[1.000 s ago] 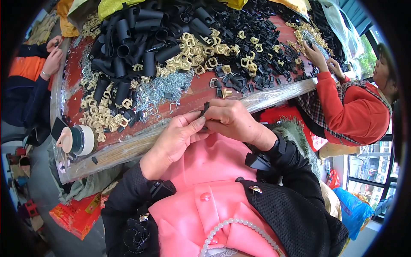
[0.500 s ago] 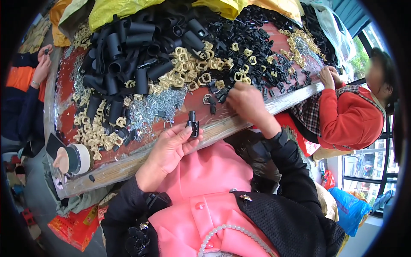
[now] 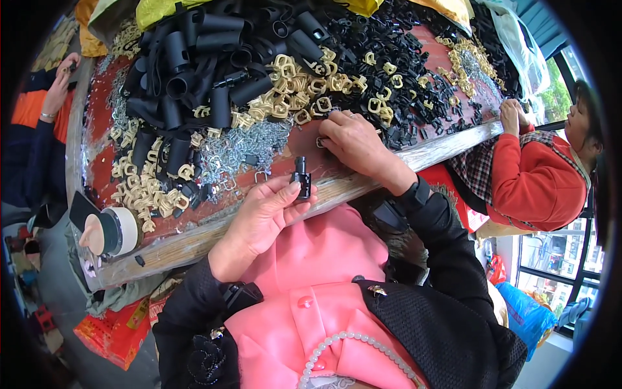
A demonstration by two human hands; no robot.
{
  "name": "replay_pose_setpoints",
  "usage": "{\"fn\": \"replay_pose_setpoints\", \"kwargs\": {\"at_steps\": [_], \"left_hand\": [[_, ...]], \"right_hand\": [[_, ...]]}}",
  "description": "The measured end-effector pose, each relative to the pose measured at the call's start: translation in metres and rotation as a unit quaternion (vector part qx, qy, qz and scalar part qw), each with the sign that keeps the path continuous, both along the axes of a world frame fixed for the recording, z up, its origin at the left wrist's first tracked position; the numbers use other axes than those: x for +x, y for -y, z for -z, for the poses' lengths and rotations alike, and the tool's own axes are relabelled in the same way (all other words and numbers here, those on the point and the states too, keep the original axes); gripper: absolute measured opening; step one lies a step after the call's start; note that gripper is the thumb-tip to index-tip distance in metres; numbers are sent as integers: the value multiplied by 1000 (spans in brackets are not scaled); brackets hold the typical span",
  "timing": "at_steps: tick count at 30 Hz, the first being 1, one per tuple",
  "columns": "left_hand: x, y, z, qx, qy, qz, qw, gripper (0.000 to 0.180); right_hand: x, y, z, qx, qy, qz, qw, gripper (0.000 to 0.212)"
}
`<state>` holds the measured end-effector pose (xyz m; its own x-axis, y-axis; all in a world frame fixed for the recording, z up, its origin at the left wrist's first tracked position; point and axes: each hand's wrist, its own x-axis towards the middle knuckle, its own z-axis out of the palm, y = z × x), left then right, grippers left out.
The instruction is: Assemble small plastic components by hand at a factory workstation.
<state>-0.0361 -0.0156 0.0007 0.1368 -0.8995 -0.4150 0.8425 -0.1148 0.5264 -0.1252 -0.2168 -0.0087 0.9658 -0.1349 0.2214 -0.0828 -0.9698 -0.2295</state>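
Observation:
Between the thumb and fingers of my left hand (image 3: 262,217) stands a small black plastic fitting (image 3: 301,179), held upright just over the table's near edge. My right hand (image 3: 356,144) reaches onto the red tabletop with its fingers curled down and pressed together; what they pinch, if anything, is hidden. Close to those fingertips lie beige square rings (image 3: 322,104) and the edge of a heap of small black plastic pieces (image 3: 414,81). A pile of small silvery wire pieces (image 3: 243,146) spreads to the left of my right hand.
Black tubes (image 3: 220,107) heap up at the back left, beneath yellow sacks (image 3: 162,13). A wooden rail (image 3: 188,249) edges the table. A round container (image 3: 120,230) stands at the left corner. One co-worker (image 3: 538,178) sits at the right; another's hands (image 3: 58,91) show at the left.
My right hand has shifted left along the tabletop, with its fingers now curled down near the beige rings. My left hand still holds the black fitting, and the view has moved slightly.

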Motion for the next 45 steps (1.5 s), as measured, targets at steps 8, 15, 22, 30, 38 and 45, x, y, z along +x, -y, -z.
{"fn": "replay_pose_setpoints", "kwargs": {"at_steps": [8,15,22,30,38,45], "left_hand": [[0,-1,0,-8,6,-3,1000,25],[-1,-2,1,-11,-2,-31,999,23],[-9,1,11,-31,-7,-108,994,20],[0,12,7,-28,8,-152,988,19],[-2,17,18,-48,-5,-131,990,21],[6,17,16,-69,-30,-133,988,21]], "right_hand": [[3,-5,2,-7,23,22,999,10],[7,-3,4,22,30,32,999,8],[-2,-17,-23,214,60,-15,975,10],[4,-34,-42,263,-1,-89,961,10],[2,-34,-46,310,-28,-81,947,8],[6,-32,-44,305,12,-92,948,12]]}}
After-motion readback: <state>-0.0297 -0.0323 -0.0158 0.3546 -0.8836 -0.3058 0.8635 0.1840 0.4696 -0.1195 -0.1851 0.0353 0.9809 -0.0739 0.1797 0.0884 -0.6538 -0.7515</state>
